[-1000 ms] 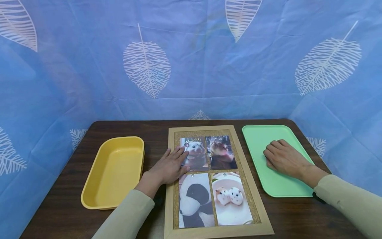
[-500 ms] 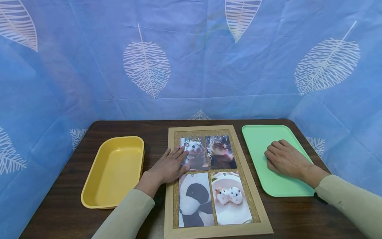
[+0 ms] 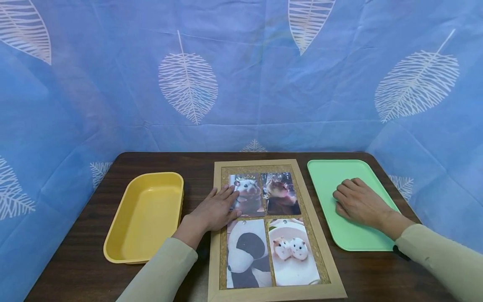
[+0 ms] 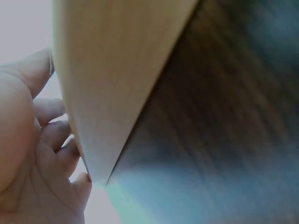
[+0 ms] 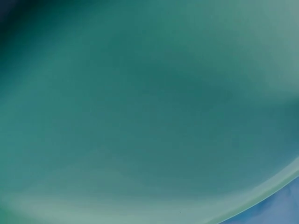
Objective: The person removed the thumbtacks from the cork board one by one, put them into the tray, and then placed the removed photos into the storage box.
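Observation:
A wood-framed cork board (image 3: pixel 325 251) lies on the table with several photos on it. My left hand (image 3: pixel 212 213) rests flat with fingers spread over the board's left edge, fingertips on the hamster photo (image 3: pixel 249 199) at upper left. In the left wrist view, the fingers (image 4: pixel 55 133) reach along the side of the pale wooden frame (image 4: pixel 110 70). Upper right is a darker photo (image 3: pixel 281 195); below are a panda photo (image 3: pixel 247 256) and a photo of two small hamsters (image 3: pixel 294 268). My right hand (image 3: pixel 360 201) rests loosely curled on the green tray (image 3: pixel 336 178), its palm side hidden.
A yellow plastic bin (image 3: pixel 147 222) stands on the left of the dark wooden table (image 3: pixel 200 167). Small pins (image 3: pixel 284 222) show at the tops of the lower photos. A blue curtain (image 3: pixel 249 92) with white leaf prints hangs behind and on both sides.

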`<state>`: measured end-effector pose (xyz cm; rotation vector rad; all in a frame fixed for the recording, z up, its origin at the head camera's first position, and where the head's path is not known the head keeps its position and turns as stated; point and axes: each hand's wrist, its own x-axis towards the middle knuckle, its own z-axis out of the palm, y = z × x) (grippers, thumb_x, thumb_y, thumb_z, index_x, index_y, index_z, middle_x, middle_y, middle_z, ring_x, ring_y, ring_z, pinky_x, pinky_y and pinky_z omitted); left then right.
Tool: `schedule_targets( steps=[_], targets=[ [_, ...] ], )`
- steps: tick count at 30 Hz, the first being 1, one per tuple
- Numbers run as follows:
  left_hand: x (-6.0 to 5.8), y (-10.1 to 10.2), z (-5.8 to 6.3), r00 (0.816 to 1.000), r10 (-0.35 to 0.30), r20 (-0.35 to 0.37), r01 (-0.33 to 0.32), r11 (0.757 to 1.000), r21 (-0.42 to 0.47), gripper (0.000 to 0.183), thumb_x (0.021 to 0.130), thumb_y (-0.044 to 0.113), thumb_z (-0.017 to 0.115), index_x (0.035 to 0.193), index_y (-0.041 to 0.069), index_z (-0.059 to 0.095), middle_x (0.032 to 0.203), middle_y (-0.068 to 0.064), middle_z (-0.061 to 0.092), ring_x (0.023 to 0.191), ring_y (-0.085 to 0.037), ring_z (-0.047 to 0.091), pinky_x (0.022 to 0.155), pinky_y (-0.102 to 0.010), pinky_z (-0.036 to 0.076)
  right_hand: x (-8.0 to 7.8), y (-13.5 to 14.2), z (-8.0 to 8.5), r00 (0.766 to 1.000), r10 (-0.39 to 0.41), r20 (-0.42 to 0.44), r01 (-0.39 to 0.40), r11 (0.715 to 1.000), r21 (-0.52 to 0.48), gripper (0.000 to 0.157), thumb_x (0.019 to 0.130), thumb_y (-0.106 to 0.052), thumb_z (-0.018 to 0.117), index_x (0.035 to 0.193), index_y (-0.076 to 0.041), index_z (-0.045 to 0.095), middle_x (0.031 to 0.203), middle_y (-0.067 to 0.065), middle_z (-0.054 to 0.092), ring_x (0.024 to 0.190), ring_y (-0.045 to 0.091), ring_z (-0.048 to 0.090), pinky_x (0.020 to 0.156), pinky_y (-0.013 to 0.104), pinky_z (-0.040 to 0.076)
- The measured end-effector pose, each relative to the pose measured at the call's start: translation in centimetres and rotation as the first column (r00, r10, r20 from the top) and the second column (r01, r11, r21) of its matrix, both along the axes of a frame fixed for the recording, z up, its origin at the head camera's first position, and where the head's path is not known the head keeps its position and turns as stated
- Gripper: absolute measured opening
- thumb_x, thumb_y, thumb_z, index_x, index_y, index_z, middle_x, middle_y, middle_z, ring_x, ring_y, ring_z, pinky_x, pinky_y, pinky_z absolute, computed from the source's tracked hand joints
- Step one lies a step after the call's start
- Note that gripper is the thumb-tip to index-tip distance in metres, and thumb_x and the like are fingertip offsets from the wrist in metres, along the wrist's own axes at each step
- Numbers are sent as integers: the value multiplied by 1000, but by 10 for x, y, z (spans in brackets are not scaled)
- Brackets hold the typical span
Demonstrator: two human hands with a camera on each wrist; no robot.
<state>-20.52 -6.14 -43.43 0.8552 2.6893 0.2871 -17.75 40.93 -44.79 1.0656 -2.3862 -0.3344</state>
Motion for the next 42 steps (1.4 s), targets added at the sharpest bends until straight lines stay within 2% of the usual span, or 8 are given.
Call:
schedule_targets(
  steps=[10, 20, 31, 33, 35, 38, 39, 42],
  targets=[
    [0, 2, 2, 1000, 17, 1, -17, 1000, 5, 68, 111, 49, 49, 167, 13, 33, 176, -8, 22, 165, -28, 13, 133, -54, 12, -7, -9, 6, 999, -20, -45, 18, 998, -58, 38, 107, -27, 33, 86, -3, 55, 85, 16, 56, 83, 38, 52, 75, 53, 42],
    [-2, 3, 5, 999, 52, 3, -52, 996, 73, 63, 111, 43, 52, 164, 12, 39, 173, -10, 32, 163, -29, 22, 132, -51, 20, -18, -47, 20, 996, -68, -59, 61, 992, -111, 38, 107, -26, 31, 87, -5, 55, 85, 15, 56, 85, 39, 55, 74, 54, 41],
    [-7, 2, 11, 992, 128, 19, -130, 979, 158, 58, 110, 34, 58, 162, 12, 44, 166, -9, 45, 154, -29, 42, 123, -49, 39, -26, -95, 24, 997, -78, -3, 77, 984, -160, 22, 98, -21, 50, 96, -3, 63, 92, 15, 61, 93, 39, 56, 81, 56, 44],
    [-10, 2, 14, 985, 166, 40, -171, 962, 211, 55, 110, 31, 57, 161, 12, 46, 156, -10, 57, 138, -28, 60, 112, -46, 51, -27, -105, 27, 997, -81, 8, 81, 984, -159, 21, 98, -21, 52, 98, -3, 63, 95, 15, 62, 93, 39, 56, 83, 56, 45],
    [-14, 2, 16, 973, 217, 74, -229, 936, 267, 52, 111, 29, 57, 159, 12, 48, 131, -11, 70, 105, -27, 72, 91, -43, 60, -27, -115, 29, 996, -86, 26, 89, 984, -154, 21, 96, -20, 57, 103, -2, 65, 99, 15, 63, 95, 38, 57, 85, 55, 46],
    [-19, 2, 20, 941, 302, 150, -336, 876, 346, 48, 112, 27, 54, 158, 12, 51, 102, -13, 71, 72, -27, 63, 69, -41, 56, -28, -131, 33, 993, -94, 67, 103, 984, -148, 23, 94, -20, 66, 108, -1, 67, 105, 15, 65, 99, 37, 59, 87, 54, 48],
    [-21, 2, 21, 926, 330, 183, -376, 849, 371, 48, 112, 28, 53, 157, 12, 52, 102, -14, 70, 74, -29, 65, 72, -42, 58, -28, -135, 34, 992, -101, 82, 111, 983, -142, 24, 94, -21, 68, 109, -2, 68, 106, 15, 66, 100, 37, 59, 87, 53, 48],
    [-24, 0, 25, 868, 386, 312, -493, 744, 451, 46, 113, 30, 51, 155, 11, 55, 132, -14, 70, 112, -31, 69, 96, -50, 59, -28, -149, 35, 985, -123, 121, 137, 984, -117, 29, 95, -25, 72, 112, -2, 69, 112, 15, 67, 104, 36, 61, 90, 53, 49]
  ],
)
